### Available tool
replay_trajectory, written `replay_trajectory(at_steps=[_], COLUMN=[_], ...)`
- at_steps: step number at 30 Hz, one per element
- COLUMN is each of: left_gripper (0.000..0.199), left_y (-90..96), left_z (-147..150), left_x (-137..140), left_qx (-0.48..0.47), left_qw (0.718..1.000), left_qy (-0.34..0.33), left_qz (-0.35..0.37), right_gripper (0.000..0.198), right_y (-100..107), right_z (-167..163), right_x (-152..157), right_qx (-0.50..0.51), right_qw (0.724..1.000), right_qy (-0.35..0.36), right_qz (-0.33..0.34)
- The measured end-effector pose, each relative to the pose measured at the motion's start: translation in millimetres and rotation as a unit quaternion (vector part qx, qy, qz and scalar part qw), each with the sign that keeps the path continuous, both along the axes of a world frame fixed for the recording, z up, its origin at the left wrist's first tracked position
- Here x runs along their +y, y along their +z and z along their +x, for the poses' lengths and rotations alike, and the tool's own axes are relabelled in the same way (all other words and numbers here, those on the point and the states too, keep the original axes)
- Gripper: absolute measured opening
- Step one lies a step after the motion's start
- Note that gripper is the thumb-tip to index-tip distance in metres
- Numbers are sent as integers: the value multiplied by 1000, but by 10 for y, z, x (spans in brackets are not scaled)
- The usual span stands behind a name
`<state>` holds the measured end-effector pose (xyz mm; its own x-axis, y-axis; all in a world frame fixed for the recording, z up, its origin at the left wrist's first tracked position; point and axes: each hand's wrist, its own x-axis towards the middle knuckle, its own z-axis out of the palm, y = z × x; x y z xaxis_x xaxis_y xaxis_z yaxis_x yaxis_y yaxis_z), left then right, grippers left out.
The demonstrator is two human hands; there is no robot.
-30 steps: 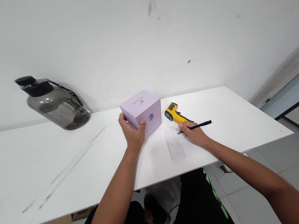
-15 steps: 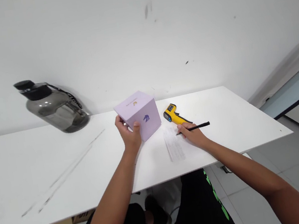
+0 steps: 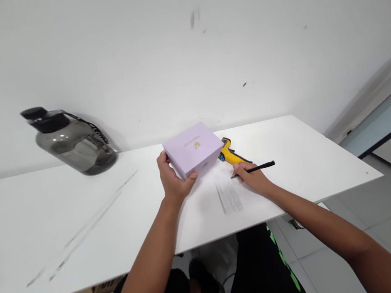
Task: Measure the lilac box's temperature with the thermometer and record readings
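Observation:
A light purple box (image 3: pixel 194 147) with a gold mark on top is gripped at its left side by my left hand (image 3: pixel 175 180), tilted so that its top face shows. My right hand (image 3: pixel 254 177) is closed round a black pen (image 3: pixel 261 167), whose tip is at the upper right of a paper slip (image 3: pixel 229 196) covered in small writing. Just behind that hand lies a yellow and black infrared thermometer (image 3: pixel 233 153), its left end partly hidden by the box.
A grey see-through water bottle (image 3: pixel 81 148) with a black cap stands on the white table (image 3: pixel 80 220) at the left. Behind the table rises a white wall (image 3: pixel 150 54). The table's front edge runs above my legs, and its right end meets open floor.
My left hand has tipped the purple box and shifted it right, so its top now shows more and it covers part of the thermometer. My right hand and the pen have barely moved.

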<state>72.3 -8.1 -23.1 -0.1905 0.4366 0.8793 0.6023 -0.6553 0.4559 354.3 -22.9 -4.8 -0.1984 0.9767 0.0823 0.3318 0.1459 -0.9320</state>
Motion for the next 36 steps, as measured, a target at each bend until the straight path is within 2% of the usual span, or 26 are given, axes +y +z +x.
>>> replay_trajectory(at_steps=[4,7,11,13,15,17,19,24,27,30,33,35,36], left_gripper=[105,108,110,109,106,102,100,100,99,99,100,101,101], left_y=[33,57,58,46,32,22,18,9,-7,-15,-10,-4,-1], left_z=[44,61,54,52,55,60,61,29,4,-7,-4,0,2], left_x=[-31,-39,-9,7,18,27,35,60,74,84,85,82,79], left_qx=[-3,-9,-97,-139,-169,-198,-225,-256,-260,-260,-252,-252,-255], left_qw=[1000,999,995,989,983,975,968,959,957,956,957,956,955], left_qy=[-9,-38,-8,-6,-27,-48,-53,-31,-27,-14,0,-1,0], left_qz=[28,21,-21,-48,-70,-88,-101,-118,-126,-134,-143,-148,-150], right_gripper=[60,65,63,53,40,27,23,53,68,60,46,59,68], right_y=[-7,-25,-72,-105,-148,-200,-257,-381,-387,-243,36,201,253], right_z=[2,12,42,53,52,43,31,27,39,30,-41,-113,-147], right_x=[1,0,7,16,27,39,53,85,89,119,245,389,471], right_qx=[7,18,13,-17,-52,-84,-122,-235,-274,-307,-386,-433,-455], right_qw=[1000,1000,999,996,985,965,946,911,892,884,876,871,870], right_qy=[3,4,-7,3,43,87,113,159,190,146,9,-48,-32], right_qz=[3,15,50,92,158,231,277,300,306,323,288,226,186])
